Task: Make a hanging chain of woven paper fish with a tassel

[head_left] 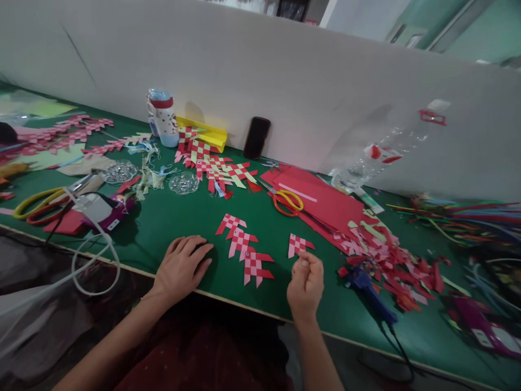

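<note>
Pinched between the thumb and fingers of my right hand (pixel 306 282) is a small woven paper fish (pixel 298 244), checked in red and pink. My left hand (pixel 183 267) rests palm down near the front edge of the green table (pixel 171 217), fingers spread and nothing in them. Between my hands lie three more red-and-pink woven fish (pixel 253 264) in a slanting, partly overlapping row. Behind them is a heap of red, pink and pale green woven fish (pixel 215 163) with tassels.
Yellow-and-orange scissors (pixel 290 201) lie by red paper sheets (pixel 325 195). On the right are paper scraps (pixel 391 255), a blue glue gun (pixel 371 293) and a plastic bottle (pixel 366 163). A phone (pixel 257 138) and a flask (pixel 166 119) stand by the partition. White cable (pixel 112 255) loops over the left edge.
</note>
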Demonstrator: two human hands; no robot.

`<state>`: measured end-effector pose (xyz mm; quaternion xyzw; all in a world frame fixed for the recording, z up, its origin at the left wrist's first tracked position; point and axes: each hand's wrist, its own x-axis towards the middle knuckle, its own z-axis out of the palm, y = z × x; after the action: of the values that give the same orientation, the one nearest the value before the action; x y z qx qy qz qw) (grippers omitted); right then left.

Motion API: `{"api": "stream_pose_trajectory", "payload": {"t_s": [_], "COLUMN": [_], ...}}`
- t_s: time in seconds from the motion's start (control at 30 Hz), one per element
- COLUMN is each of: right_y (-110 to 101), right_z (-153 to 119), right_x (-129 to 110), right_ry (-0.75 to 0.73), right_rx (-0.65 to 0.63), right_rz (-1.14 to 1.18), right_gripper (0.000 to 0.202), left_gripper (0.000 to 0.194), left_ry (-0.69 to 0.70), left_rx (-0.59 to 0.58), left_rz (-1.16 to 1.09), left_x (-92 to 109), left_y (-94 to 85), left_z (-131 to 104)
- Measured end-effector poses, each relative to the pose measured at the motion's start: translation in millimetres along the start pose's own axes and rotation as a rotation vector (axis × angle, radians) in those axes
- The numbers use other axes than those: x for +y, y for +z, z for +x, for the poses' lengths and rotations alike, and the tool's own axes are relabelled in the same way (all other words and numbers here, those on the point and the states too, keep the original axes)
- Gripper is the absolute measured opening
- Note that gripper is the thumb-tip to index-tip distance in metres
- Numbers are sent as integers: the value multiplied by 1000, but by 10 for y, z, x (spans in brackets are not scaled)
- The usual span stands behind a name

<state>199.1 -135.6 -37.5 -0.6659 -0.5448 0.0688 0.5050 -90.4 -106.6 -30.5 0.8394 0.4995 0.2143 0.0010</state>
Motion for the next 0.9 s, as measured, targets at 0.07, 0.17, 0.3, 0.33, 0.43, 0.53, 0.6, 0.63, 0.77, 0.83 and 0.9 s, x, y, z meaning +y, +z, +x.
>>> {"api": "stream_pose_trajectory", "payload": {"t_s": [0.07, 0.17, 0.3, 0.33, 0.43, 0.53, 0.6, 0.63, 0.77, 0.83, 0.9], "right_y": [-104, -371, -818, -912, -1064, -977, -811, -712, -385, -318, -307], "right_z": [-90, -221, -263, -240, -92, 146, 319, 401, 649, 717, 753], "right_x": [-29, -6, 194, 260, 425, 444, 364, 310, 163, 180, 240], "right_ry": [1, -7, 44, 72, 68, -39, -94, -120, -195, -189, -160], "right_rx": [11, 1, 35, 27, -67, -155, -207, -248, -358, -376, -409], "right_rz": [-39, -132, -344, -381, -443, -447, -414, -396, -428, -473, -549], "right_gripper": [25, 25, 30, 32, 31, 30, 31, 33, 38, 41, 46], "left_gripper": [29, 29, 29, 28, 28, 33, 45, 53, 79, 71, 54], "left_ry": [2, 8, 35, 42, 60, 36, -60, -160, -361, -287, -169], "left_rx": [7, 26, 47, 44, 16, 23, 64, 84, 351, 273, 147], "left_rz": [1, 8, 5, -1, -31, -84, -143, -183, -338, -329, -297], "left_x": [4, 9, -16, -27, -49, -33, -8, 4, 66, 141, 265], "left_y": [-1, -3, 22, 35, 52, -41, -194, -290, -615, -637, -543], "left_z": [-1, 1, -5, -9, -11, 64, 200, 295, 725, 860, 887]}}
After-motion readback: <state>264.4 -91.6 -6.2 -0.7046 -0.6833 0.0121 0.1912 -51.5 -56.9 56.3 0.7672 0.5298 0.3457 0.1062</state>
